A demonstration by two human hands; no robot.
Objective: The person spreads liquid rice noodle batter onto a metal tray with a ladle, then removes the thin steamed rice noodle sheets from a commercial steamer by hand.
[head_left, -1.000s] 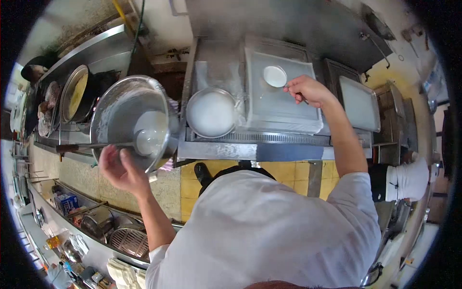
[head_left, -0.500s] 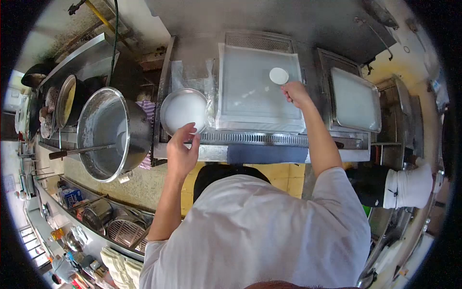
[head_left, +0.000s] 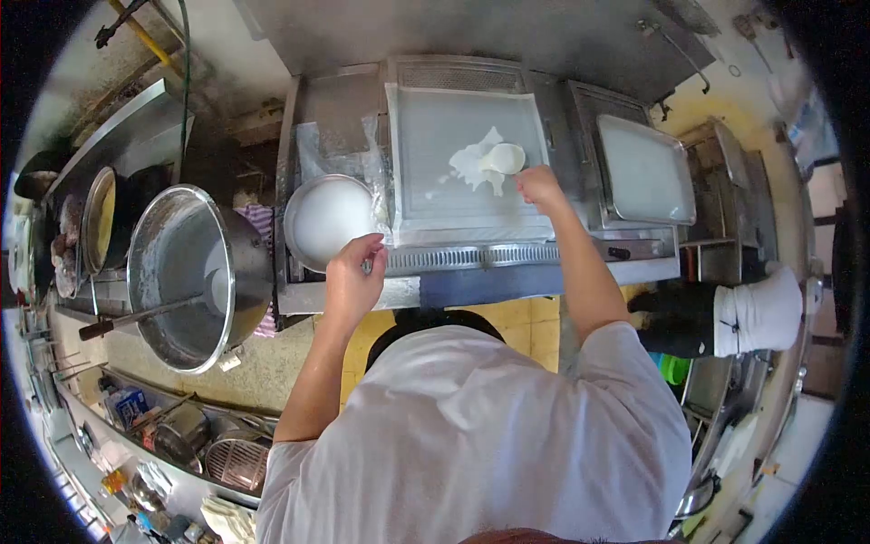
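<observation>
My right hand (head_left: 540, 188) grips a small ladle (head_left: 508, 159), its round white cup tipped low over a steamer lined with white cloth (head_left: 453, 218). White batter (head_left: 471, 165) runs from the cup and lies in an uneven patch on the cloth. To the left stands a round metal bowl (head_left: 292, 205) filled with white liquid. Beside its front right rim is my left hand (head_left: 355, 277), fingers loosely bent and thumb apart, with nothing seen in them.
A large steel pot (head_left: 172, 263) with a long-handled ladle in it stands at left. On the right is a tray (head_left: 645, 168) with a white layer. A person's white sleeve (head_left: 759, 308) shows at far right. Pans and racks fill the lower left counter.
The ladle has moved slightly down and tipped, and a patch of white batter now spreads on the cloth. My left hand stays beside the bowl, fingers a little closer together.
</observation>
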